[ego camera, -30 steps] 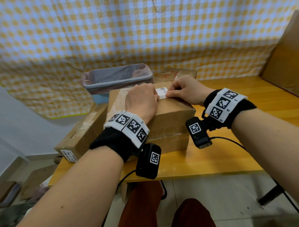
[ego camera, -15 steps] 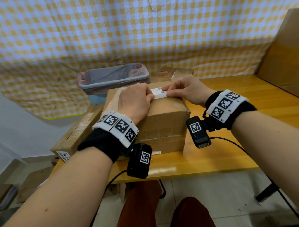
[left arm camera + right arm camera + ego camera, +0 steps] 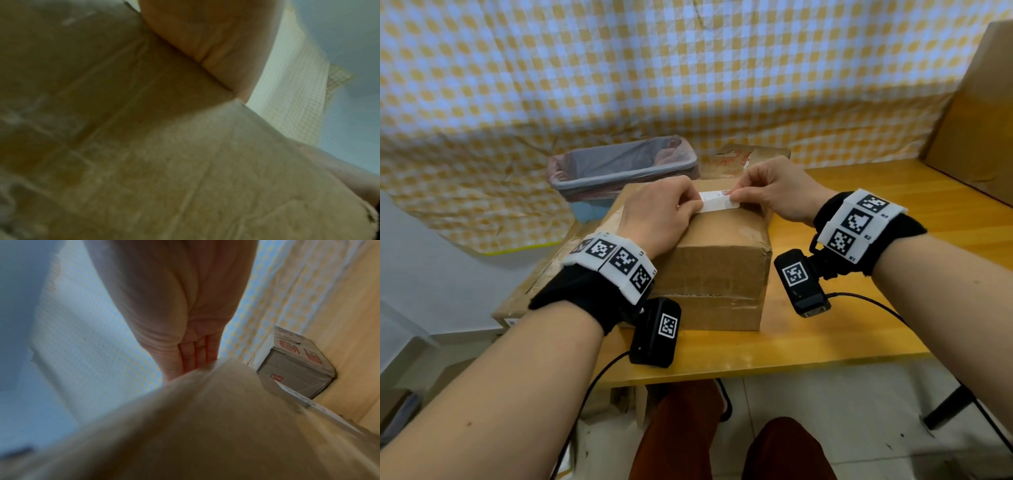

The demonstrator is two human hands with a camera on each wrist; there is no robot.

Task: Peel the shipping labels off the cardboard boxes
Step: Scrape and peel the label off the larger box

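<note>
White shipping label (image 3: 717,202) sits on top of the brown cardboard box (image 3: 719,270), at the far edge, btwn both hands. Right hand (image 3: 777,193) pinches the label's right end w/ bent fingers. Left hand (image 3: 659,214) lies curled on the box top, fingertips at the label's left end; can't tell if it grips. Box sits on the wood table (image 3: 825,339).

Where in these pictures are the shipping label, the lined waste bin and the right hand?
shipping label (image 3: 717,202): head view, white middle strip.
lined waste bin (image 3: 619,171): head view, near rim.
right hand (image 3: 774,192): head view, back of hand.
</note>
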